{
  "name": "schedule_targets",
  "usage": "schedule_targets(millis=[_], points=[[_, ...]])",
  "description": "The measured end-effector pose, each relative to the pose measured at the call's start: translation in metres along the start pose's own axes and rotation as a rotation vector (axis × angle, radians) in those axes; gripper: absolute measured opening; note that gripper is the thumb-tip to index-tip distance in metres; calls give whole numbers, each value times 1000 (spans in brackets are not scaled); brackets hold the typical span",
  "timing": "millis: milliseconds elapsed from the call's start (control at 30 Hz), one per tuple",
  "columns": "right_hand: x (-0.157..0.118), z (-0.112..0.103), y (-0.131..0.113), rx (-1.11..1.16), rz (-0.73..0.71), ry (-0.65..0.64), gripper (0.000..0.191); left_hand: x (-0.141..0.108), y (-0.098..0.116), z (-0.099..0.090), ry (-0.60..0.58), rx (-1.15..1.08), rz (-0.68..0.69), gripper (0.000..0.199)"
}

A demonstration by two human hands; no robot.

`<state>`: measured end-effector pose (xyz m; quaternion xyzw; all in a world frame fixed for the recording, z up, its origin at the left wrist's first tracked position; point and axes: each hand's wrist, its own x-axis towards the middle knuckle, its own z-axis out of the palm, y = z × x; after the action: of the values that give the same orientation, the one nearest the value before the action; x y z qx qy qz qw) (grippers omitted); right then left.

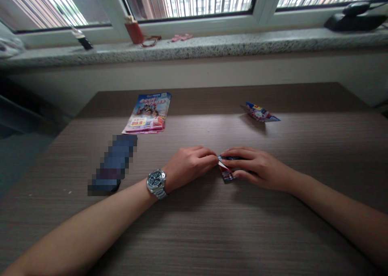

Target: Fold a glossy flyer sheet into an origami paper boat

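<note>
Head view: your left hand (pixel 189 167) and right hand (pixel 257 167) both pinch folded printed paper (pixel 226 171) on the worktop (pixel 194 235); a leaflet stack (pixel 147 113) lies well apart.

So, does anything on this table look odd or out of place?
The oddest thing is a pixelated dark block on the wooden table, too blurred to identify. A folded glossy flyer also lies alone at the far right, apart from the flyer stack.
</note>
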<state>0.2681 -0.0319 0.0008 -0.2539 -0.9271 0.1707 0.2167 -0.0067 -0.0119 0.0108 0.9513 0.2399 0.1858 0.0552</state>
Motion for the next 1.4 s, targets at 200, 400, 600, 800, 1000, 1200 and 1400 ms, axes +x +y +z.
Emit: schedule_targets(millis=[200, 400, 600, 800, 1000, 1200, 1400], points=[[-1, -1, 0, 25, 15, -8, 39, 0, 0, -1, -13, 2, 5, 20], [-2, 1, 2, -2, -7, -15, 40, 1, 0, -1, -6, 3, 5, 20], [-1, 1, 1, 46, -2, -6, 37, 0, 0, -1, -9, 3, 2, 20], [-1, 1, 3, 136, 38, -20, 36, 0, 0, 0, 6, 11, 5, 19], [0, 0, 1, 138, 57, -35, 35, 1, 0, 1, 8, 7, 2, 19], [0, 1, 1, 209, 102, -47, 34, 0, 0, 1, -1, 2, -7, 20], [0, 1, 2, 212, 116, -43, 34, 0, -2, 4, 12, -8, -20, 20]])
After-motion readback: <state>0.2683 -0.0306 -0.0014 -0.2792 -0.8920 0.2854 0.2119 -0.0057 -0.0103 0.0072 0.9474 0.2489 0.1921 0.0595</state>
